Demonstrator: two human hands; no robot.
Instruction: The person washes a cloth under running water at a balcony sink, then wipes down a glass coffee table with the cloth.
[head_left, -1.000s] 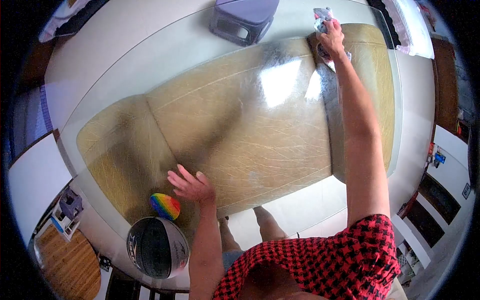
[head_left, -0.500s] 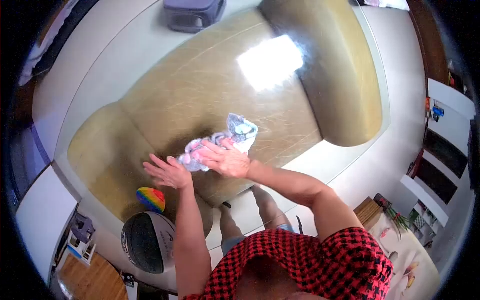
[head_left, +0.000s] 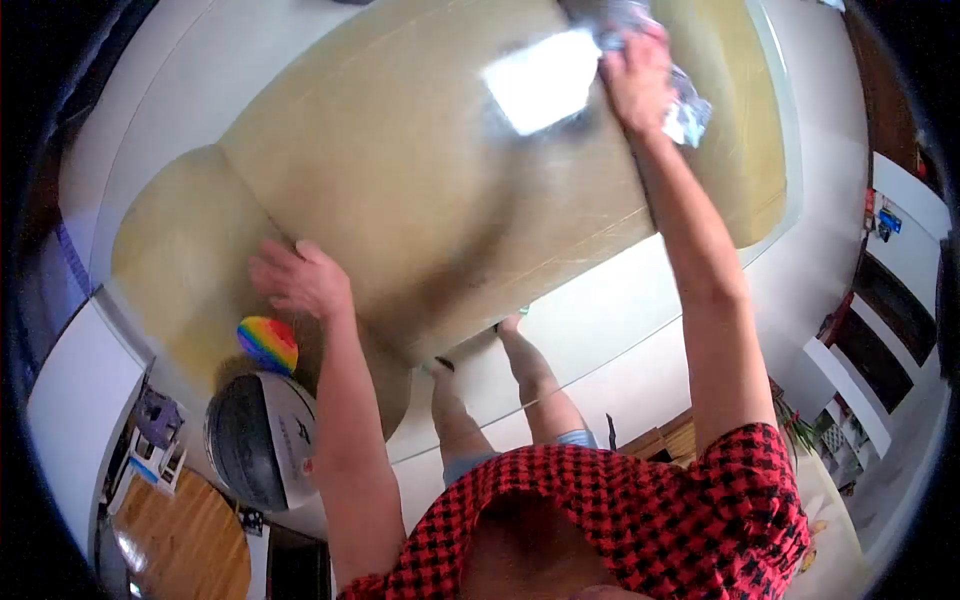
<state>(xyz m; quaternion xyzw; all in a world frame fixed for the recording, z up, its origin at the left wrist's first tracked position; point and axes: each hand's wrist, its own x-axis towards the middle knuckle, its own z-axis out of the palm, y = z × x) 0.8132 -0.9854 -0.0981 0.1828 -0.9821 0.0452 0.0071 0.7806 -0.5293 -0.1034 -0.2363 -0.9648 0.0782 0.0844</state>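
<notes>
My right hand [head_left: 640, 85] presses a crumpled grey-and-pink cloth [head_left: 690, 112] against the inner side of the right armrest [head_left: 735, 165] of a tan couch [head_left: 400, 150]. Part of the cloth sticks out on both sides of the hand, which is slightly blurred. Over the couch's left end hovers my left hand [head_left: 305, 280], fingers spread and nothing in them. A rainbow-coloured object [head_left: 268, 344] lies just below that hand, near the left armrest.
A black-and-grey basketball [head_left: 262, 440] sits beside my left forearm. At lower left is a round wooden tabletop [head_left: 185, 540]. White shelving [head_left: 850, 395] stands on the right. Bright glare [head_left: 545, 80] covers part of the seat.
My right hand has swept the cloth from the seat's near left part up and right to the far armrest. My left hand has shifted slightly up and left, staying spread.
</notes>
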